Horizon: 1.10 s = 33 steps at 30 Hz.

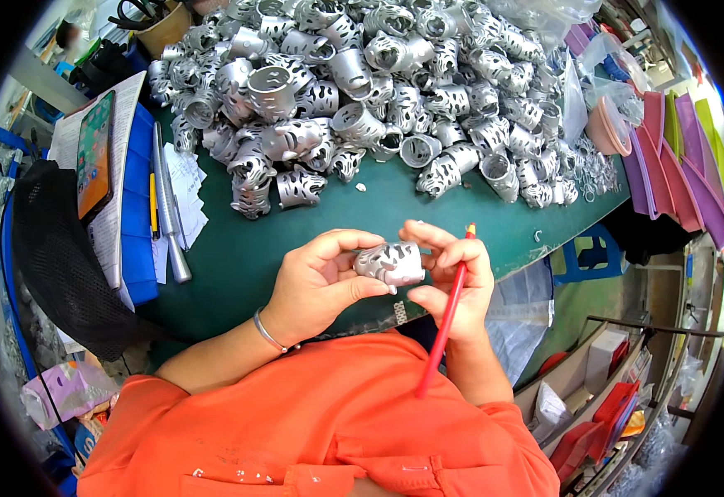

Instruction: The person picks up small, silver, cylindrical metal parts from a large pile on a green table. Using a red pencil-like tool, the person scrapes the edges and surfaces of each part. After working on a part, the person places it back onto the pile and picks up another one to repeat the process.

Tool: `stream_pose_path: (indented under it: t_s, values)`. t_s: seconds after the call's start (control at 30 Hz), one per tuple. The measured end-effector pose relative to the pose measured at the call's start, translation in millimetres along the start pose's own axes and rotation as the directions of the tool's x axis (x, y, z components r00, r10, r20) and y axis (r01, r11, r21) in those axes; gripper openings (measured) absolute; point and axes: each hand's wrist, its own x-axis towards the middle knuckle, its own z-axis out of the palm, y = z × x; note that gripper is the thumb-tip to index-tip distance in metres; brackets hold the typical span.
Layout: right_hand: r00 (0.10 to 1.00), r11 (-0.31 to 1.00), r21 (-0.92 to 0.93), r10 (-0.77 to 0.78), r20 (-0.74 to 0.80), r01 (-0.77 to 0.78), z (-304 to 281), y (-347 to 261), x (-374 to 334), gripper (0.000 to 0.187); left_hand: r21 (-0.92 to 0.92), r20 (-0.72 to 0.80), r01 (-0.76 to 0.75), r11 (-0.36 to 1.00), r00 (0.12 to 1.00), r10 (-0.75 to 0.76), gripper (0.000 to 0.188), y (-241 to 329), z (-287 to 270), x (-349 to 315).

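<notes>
The left hand (316, 273) pinches a silver cylinder (391, 265), irregularly pierced, over the near side of the smooth green tabletop (229, 273); the right hand (473, 296), curled beside it, holds a slim red pencil (443, 340). Farther off, similar cylinders (362, 99) lie heaped.

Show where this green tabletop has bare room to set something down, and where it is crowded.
Green tabletop shows bare between the long grey metal tool and the left hand, and between the right hand and the silver cut-out metal cylinders heaped beyond. That heap crowds the far side.
</notes>
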Motion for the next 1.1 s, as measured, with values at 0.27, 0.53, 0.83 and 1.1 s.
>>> stream_pose_path:
  t_s: [0.27, 0.53, 0.83, 1.1]
  values:
    - [0.977, 0.979, 0.053, 0.2, -0.067, -0.197, -0.4, -6.5, -3.0, 0.024, 0.194, 0.018, -0.188, 0.963, 0.982, 0.188, 0.041, -3.5, 0.7, 1.7]
    - [0.971, 0.976, 0.006, 0.218, -0.096, -0.219, 2.6, -7.8, -4.8, 0.026, 0.033, 0.016, -0.077, 0.996, 0.997, 0.076, 0.036, -2.5, 1.5, -1.8]
    - [0.942, 0.937, -0.185, 0.255, -0.218, -0.296, 6.8, -14.1, -2.1, 0.031, -0.097, -0.029, 0.132, 0.987, 0.99, -0.135, 0.03, 2.6, 0.2, -0.4]
    - [0.947, 0.905, -0.338, -0.306, -0.099, 0.258, 15.8, -18.4, 0.0, 0.014, 0.022, -0.075, 0.076, 0.997, 0.994, -0.074, 0.027, -0.4, -2.8, 0.9]
